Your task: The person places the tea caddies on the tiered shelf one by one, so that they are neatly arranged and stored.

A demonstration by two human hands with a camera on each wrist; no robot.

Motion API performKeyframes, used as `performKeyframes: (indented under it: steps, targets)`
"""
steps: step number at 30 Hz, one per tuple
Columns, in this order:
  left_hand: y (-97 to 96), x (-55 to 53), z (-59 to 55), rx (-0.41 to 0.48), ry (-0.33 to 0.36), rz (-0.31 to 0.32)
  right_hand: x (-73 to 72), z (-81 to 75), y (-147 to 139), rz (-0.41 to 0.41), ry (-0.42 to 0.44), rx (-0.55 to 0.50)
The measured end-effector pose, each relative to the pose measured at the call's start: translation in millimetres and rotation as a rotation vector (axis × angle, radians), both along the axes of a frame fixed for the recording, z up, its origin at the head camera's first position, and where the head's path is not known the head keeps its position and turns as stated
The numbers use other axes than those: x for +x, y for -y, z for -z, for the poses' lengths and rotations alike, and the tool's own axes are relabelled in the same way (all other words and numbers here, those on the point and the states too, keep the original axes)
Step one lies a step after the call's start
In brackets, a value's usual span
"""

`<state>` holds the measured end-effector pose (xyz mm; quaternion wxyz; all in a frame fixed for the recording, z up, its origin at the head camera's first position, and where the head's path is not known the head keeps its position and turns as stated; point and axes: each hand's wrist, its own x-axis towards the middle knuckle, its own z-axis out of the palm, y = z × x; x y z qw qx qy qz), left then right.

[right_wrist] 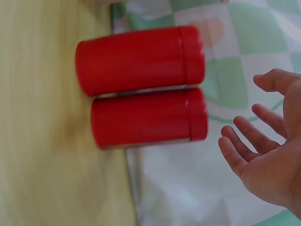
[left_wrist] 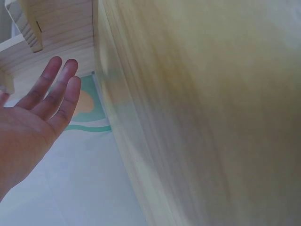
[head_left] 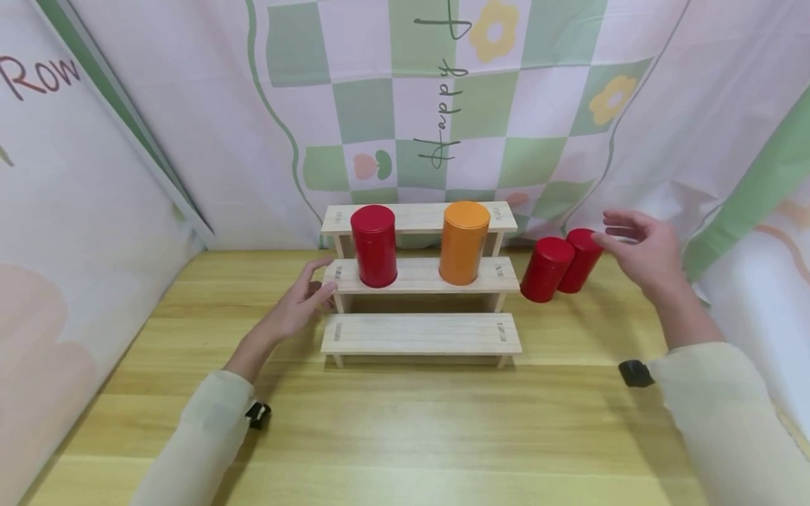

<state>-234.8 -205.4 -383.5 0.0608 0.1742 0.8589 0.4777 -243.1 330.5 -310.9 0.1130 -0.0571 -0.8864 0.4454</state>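
A three-tier pale wooden step shelf [head_left: 420, 334] stands on the table. Its middle tier carries a red lidded tin [head_left: 375, 246] on the left and an orange lidded tin [head_left: 465, 243] on the right. My left hand [head_left: 294, 303] is at the left end of the middle tier, thumb and forefinger right at its edge; in the left wrist view its other fingers [left_wrist: 61, 96] extend below the boards. To the shelf's right, two red tins [head_left: 545, 270] [right_wrist: 150, 117] stand upright side by side. My right hand [head_left: 648, 253] hovers beside the farther one, fingers spread and holding nothing.
The wood-grain table [head_left: 405, 436] reaches forward from the shelf. Behind hangs a checked green and white curtain [head_left: 361, 109], with pale printed cloth [head_left: 82, 183] along the left side and more cloth on the right. Black wrist devices [head_left: 635, 373] sit at both sleeves.
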Motion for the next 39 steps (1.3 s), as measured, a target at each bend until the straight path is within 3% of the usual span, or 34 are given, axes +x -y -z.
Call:
performKeyframes:
  steps: [7,15,39]
  targets:
    - [-0.5,0.9,0.6,0.009,-0.004,0.009,-6.9,16.7,-17.5,-0.003,0.086,0.063]
    - [-1.4,-1.0,1.4,0.009,-0.016,0.018,-12.4,32.5,-26.0,-0.055,0.114,0.074]
    - [1.0,-0.8,0.4,0.005,-0.009,0.012,-23.0,48.2,-25.0,-0.060,0.065,0.056]
